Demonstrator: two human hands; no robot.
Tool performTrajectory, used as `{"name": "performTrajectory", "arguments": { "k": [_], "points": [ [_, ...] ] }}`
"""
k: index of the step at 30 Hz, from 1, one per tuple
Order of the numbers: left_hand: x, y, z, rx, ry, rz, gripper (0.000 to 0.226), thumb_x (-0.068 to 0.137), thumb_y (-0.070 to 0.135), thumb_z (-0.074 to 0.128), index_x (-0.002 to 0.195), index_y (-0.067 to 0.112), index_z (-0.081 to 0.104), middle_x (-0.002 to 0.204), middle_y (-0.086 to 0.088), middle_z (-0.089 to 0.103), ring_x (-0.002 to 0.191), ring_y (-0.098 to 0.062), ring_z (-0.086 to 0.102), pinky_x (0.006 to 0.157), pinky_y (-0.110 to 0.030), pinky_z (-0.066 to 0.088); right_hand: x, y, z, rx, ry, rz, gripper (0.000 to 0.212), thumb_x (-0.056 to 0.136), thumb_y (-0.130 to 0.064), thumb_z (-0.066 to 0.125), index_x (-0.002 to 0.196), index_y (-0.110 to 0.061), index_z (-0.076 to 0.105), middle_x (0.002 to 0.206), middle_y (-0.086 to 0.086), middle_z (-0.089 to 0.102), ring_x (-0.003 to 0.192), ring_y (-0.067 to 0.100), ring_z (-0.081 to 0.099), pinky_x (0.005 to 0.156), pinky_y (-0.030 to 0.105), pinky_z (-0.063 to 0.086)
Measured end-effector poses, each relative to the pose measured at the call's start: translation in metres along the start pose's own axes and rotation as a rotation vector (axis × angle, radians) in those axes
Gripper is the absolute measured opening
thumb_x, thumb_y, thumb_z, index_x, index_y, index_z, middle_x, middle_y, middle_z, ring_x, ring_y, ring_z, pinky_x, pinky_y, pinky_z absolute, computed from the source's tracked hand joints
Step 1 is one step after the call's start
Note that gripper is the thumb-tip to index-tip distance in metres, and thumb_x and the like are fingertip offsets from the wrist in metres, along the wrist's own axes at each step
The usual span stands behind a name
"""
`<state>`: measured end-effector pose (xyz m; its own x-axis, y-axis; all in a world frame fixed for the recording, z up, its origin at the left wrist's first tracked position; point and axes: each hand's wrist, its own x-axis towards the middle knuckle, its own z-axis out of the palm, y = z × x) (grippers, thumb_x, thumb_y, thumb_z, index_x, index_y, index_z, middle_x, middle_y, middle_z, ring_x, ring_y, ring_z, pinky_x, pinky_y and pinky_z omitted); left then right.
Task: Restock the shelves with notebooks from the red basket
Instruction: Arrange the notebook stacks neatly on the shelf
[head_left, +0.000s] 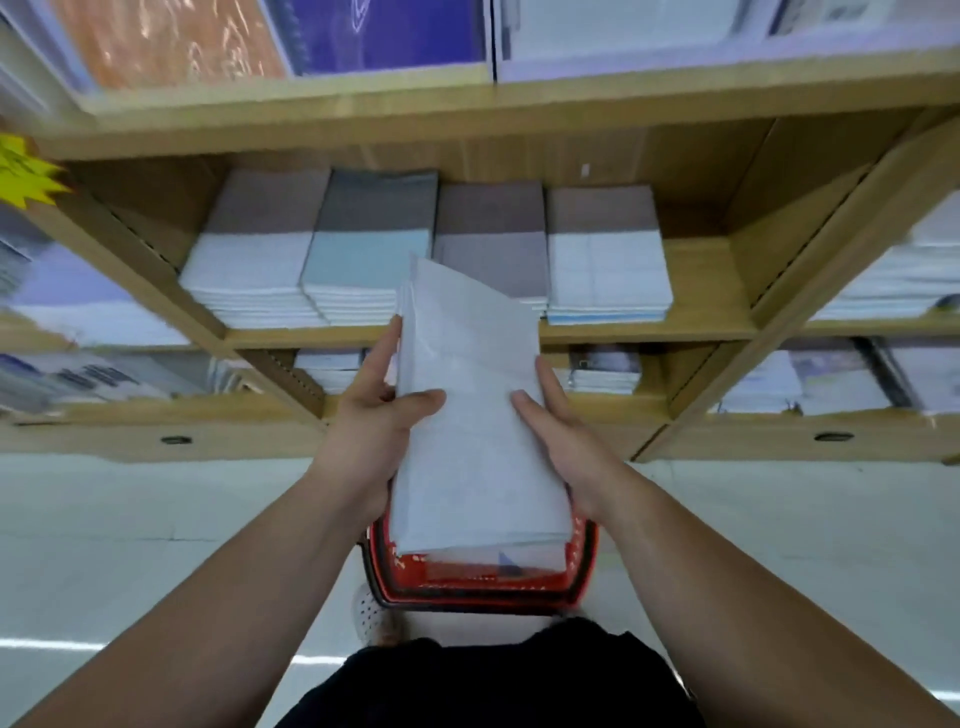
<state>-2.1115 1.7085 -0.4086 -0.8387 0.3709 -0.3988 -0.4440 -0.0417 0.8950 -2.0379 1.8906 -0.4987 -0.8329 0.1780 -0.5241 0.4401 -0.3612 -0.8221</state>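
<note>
The red basket (467, 584) on the floor is mostly hidden beneath the stack of notebooks (467, 441), whose covers are too blurred to read. The left hand (371, 415) and right hand (558, 431) grip the stack's sides above the basket. Beyond the basket, a shelf (701, 327) holds four piles (605, 260).

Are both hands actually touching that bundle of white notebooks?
Touching. The head view shows the left hand and right hand gripping opposite sides of the notebook bundle, thumbs lying on its top cover.
</note>
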Motion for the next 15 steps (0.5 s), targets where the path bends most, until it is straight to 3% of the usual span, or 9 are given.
{"name": "performTrajectory", "arguments": {
  "k": [2,4,8,15],
  "points": [
    [0.002,0.01,0.009,-0.041,-0.008,0.0,0.078,0.088,-0.008,0.063,0.146,0.042,0.049,0.12,-0.006,0.074,0.103,-0.036,0.072,0.087,-0.058,0.058,-0.006,-0.019,-0.013,-0.016,-0.031,-0.005,0.069,0.096,-0.047,0.064,0.15,-0.06,0.024,0.141,-0.028,0.05,0.119,0.001,0.06,0.1,0.033,0.053],
    [0.009,0.018,0.014,-0.07,-0.013,-0.018,0.078,0.086,-0.007,0.064,0.144,0.042,0.052,0.122,-0.005,0.073,0.104,-0.038,0.072,0.087,-0.059,0.057,-0.01,-0.035,-0.021,-0.056,-0.021,-0.009,0.064,0.096,-0.045,0.064,0.147,-0.062,0.03,0.137,-0.032,0.053,0.112,-0.002,0.063,0.085,0.027,0.057],
    [0.032,0.029,0.012,-0.081,-0.03,-0.062,0.075,0.087,-0.005,0.062,0.147,0.039,0.049,0.125,-0.006,0.072,0.104,-0.037,0.072,0.082,-0.052,0.06,-0.003,-0.053,-0.024,-0.027,0.095,-0.052,0.066,0.094,-0.039,0.069,0.15,-0.053,0.037,0.142,-0.017,0.058,0.115,0.011,0.067,0.1,0.041,0.055],
    [0.096,0.051,-0.006,0.021,-0.1,-0.11,0.074,0.091,-0.006,0.063,0.145,0.042,0.048,0.116,0.002,0.075,0.091,-0.028,0.076,0.067,-0.041,0.062,0.017,-0.078,-0.005,-0.023,0.244,-0.139,0.072,0.099,-0.018,0.065,0.154,-0.048,0.029,0.131,-0.014,0.062,0.115,0.017,0.066,0.097,0.044,0.056]
  ]
}}
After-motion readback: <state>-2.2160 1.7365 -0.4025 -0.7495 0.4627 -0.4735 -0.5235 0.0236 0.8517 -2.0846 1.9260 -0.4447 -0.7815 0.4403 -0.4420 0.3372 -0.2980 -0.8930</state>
